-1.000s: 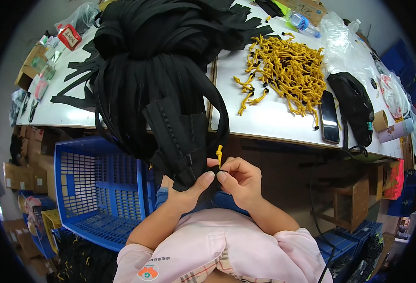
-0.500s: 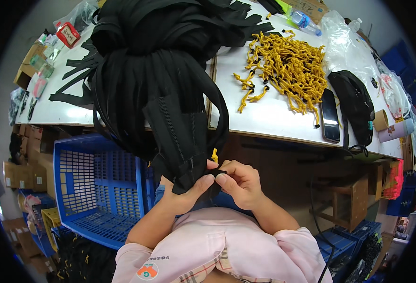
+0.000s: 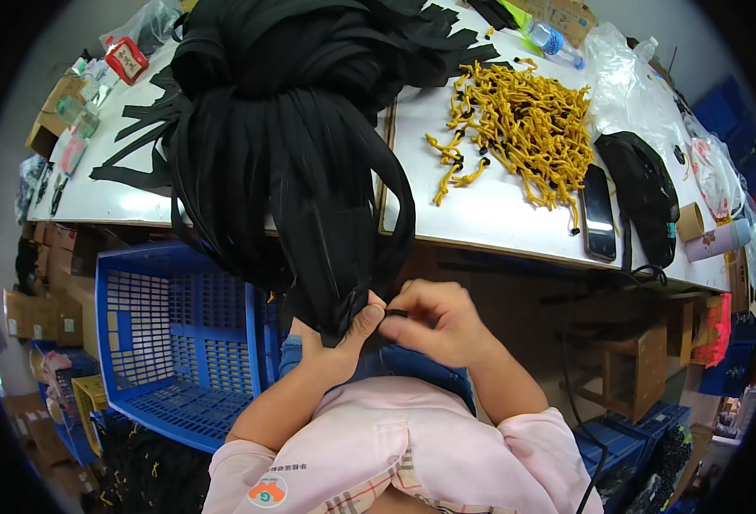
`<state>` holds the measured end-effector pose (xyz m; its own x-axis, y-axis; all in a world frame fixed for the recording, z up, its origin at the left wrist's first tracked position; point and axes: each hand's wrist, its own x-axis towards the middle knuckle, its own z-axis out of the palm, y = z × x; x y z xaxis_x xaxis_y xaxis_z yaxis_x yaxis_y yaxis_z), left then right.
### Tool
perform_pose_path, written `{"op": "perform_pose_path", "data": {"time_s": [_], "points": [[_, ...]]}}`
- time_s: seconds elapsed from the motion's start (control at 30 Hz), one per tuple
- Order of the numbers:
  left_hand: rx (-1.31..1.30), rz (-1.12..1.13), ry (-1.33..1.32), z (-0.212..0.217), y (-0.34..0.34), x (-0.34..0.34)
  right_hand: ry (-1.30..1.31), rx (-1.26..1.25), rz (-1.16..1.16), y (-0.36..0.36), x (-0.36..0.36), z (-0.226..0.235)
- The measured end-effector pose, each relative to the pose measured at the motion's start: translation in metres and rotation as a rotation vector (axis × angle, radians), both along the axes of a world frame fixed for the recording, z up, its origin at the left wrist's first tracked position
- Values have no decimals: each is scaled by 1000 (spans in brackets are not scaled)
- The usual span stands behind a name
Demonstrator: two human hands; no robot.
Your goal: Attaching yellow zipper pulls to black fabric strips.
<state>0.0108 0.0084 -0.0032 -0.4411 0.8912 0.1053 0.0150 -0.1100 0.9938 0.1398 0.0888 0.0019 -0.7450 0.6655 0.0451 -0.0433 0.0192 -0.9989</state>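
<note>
Long black zipper tapes (image 3: 318, 171) hang in a thick bundle over the table's front edge. My left hand (image 3: 339, 343) is closed on the lower end of one zipper, thumb on top, just in front of the table. Close beside it, my right hand (image 3: 438, 325) pinches a small black piece (image 3: 397, 313) between thumb and fingers; whether it is joined to the zipper is hidden. On the table to the right lies a heap of yellow cord zipper pulls (image 3: 523, 128) with black ends.
A blue plastic crate (image 3: 177, 385) stands below the table at left. The white table (image 3: 464, 223) also bears a phone (image 3: 599, 210), a black pouch (image 3: 639, 197), a plastic bottle (image 3: 553, 43) and clear bags. A thin black cable (image 3: 571, 377) hangs at right.
The yellow cord pull that stuck up between my hands no longer shows there. My right hand has shifted slightly up and its fingers have turned. The held zipper end has twisted.
</note>
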Motion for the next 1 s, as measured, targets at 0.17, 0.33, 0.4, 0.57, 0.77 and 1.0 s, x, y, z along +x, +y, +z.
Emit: {"op": "perform_pose_path", "data": {"time_s": [0.17,0.33,0.4,0.57,0.77,1.0], "points": [[-171,-57,-271,8,3,-16,-58,326,213,-11,5,5],[-348,-390,-323,6,-2,-13,64,1015,-257,5,-5,12],[-271,-322,-357,10,-1,-8,88,701,-182,1,2,14],[-103,-323,-480,-2,-4,-14,171,-212,35,-4,9,9],[-82,-23,-170,1,-3,7,182,368,-160,-6,-1,-1],[467,-39,503,-15,3,-4,206,-622,-12,-6,-1,-5]]}}
